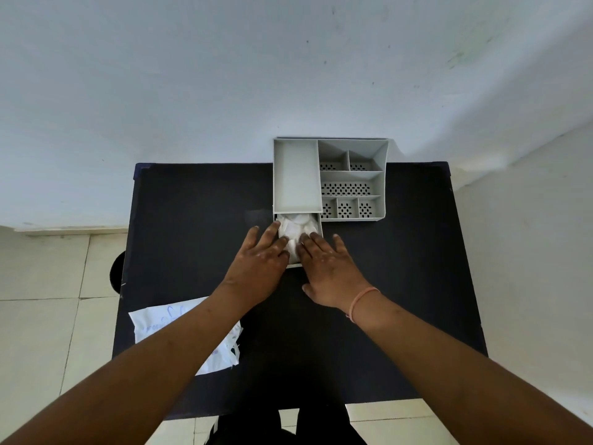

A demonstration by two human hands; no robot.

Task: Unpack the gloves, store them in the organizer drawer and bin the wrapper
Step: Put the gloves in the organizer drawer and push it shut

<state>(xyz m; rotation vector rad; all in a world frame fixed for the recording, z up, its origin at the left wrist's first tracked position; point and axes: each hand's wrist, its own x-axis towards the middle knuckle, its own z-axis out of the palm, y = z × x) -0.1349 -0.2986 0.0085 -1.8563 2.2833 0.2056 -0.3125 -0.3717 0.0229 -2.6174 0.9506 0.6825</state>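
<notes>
Nearest the person, the torn wrapper [189, 335] lies on the dark bench [385, 284], not yet binned. Farther on, the left hand [256, 261] and right hand [327, 268] rest flat, fingers [272, 234] loosely spread, pressing the white gloves [296, 231] into the pulled-out drawer [319, 224] of the grey organizer [353, 187]. Closing it appears to remain.

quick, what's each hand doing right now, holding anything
Left hand: open, fingers flat on the gloves in the drawer, gripping nothing.
Right hand: open, fingertips pressing the gloves, gripping nothing.
</notes>
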